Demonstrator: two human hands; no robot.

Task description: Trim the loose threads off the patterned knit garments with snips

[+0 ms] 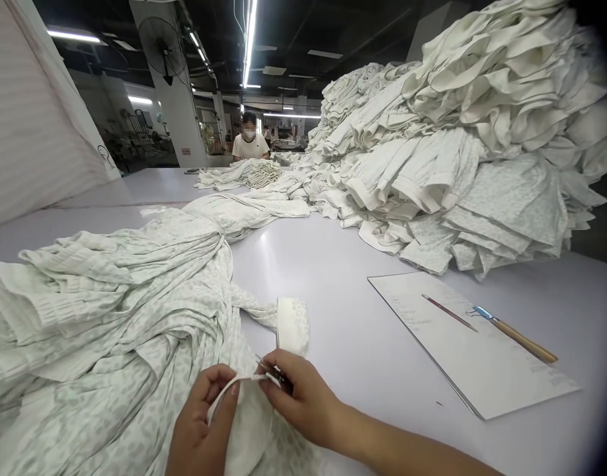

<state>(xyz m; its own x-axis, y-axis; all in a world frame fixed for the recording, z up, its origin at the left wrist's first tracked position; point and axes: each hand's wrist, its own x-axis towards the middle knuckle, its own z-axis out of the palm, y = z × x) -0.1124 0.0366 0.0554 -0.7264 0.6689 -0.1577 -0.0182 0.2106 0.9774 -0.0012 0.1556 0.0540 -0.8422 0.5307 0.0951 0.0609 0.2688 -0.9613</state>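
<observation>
At the bottom centre, my left hand [207, 416] pinches the pale edge of a patterned garment [248, 423]. Just to its right, my right hand [296, 393] is closed on a small dark metal tool [282, 381], whose thin tip points up and left. The fingers of that hand also meet the stretched fabric edge. Much of the tool is hidden in my fingers, so its exact kind is unclear. A large heap of white and pale green printed garments [135, 317] lies on the left, and a cuff [293, 324] from it rests beyond my right hand.
Tall stacks of folded garments [432, 165] fill the right and back of the table [323, 264]. A board with paper [462, 350] lies at right, holding a pencil [449, 312] and a wooden-handled tool [524, 340]. Across the table is another person [250, 142].
</observation>
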